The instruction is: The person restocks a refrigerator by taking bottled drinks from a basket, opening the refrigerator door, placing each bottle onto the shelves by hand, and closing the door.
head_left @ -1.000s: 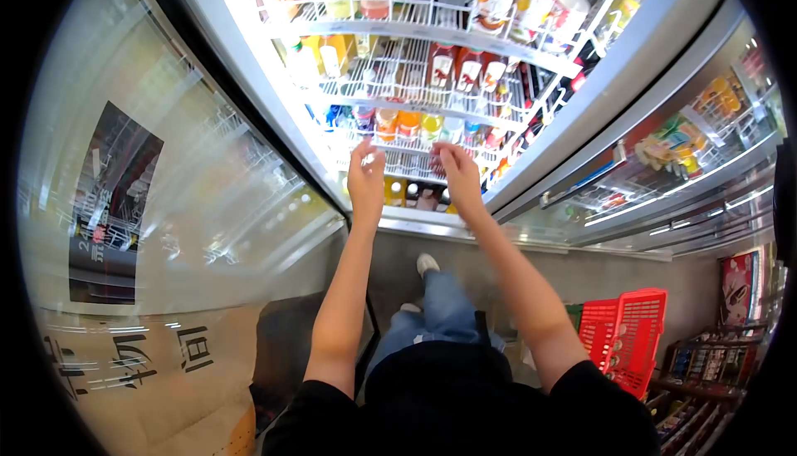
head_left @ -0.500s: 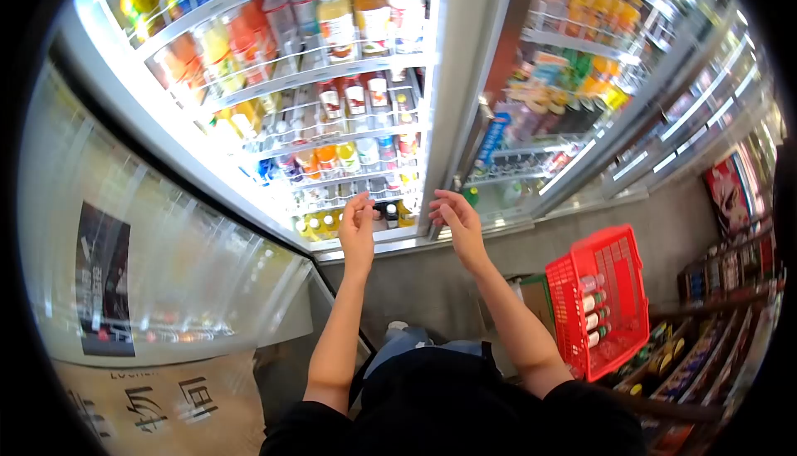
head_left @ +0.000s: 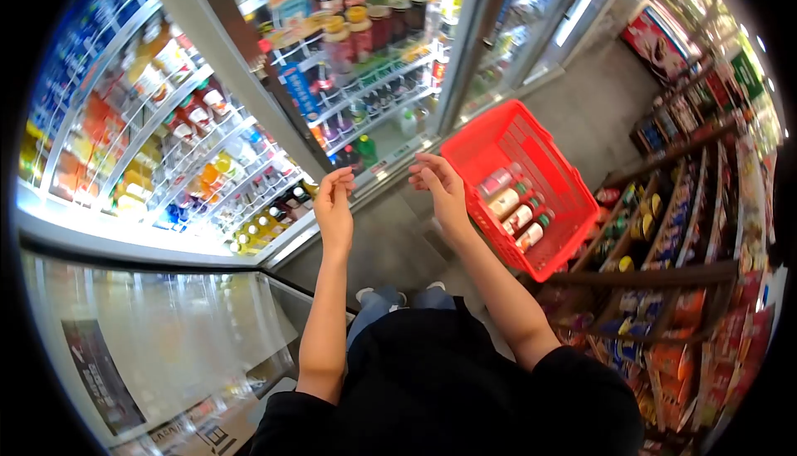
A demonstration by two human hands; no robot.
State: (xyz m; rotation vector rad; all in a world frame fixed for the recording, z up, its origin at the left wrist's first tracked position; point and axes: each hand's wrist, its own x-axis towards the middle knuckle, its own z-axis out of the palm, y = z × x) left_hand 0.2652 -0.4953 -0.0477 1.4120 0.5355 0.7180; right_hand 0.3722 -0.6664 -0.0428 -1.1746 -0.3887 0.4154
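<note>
My left hand (head_left: pixel 334 213) is raised in front of my body, its fingers loosely bent and nothing in them. Level with it, my right hand (head_left: pixel 442 193) is also empty, with the fingers partly curled and a gap between the two hands. Just beyond my right hand stands a red plastic shopping basket (head_left: pixel 573 180). Several bottles lie side by side in it, among them a white-labelled bottle (head_left: pixel 504 202). Neither hand visibly touches the basket or the fridge.
On the left a lit drinks fridge (head_left: pixel 286 244) has its glass door (head_left: pixel 191 315) swung open towards me. More fridges with bottles and jars (head_left: pixel 359 32) line the far side. Snack shelves (head_left: pixel 656 277) run along the right. Grey floor (head_left: pixel 581 107) shows between them.
The view has turned to the right, so the open fridge sits farther left and the basket nearer the middle. Both hands stay raised and empty.
</note>
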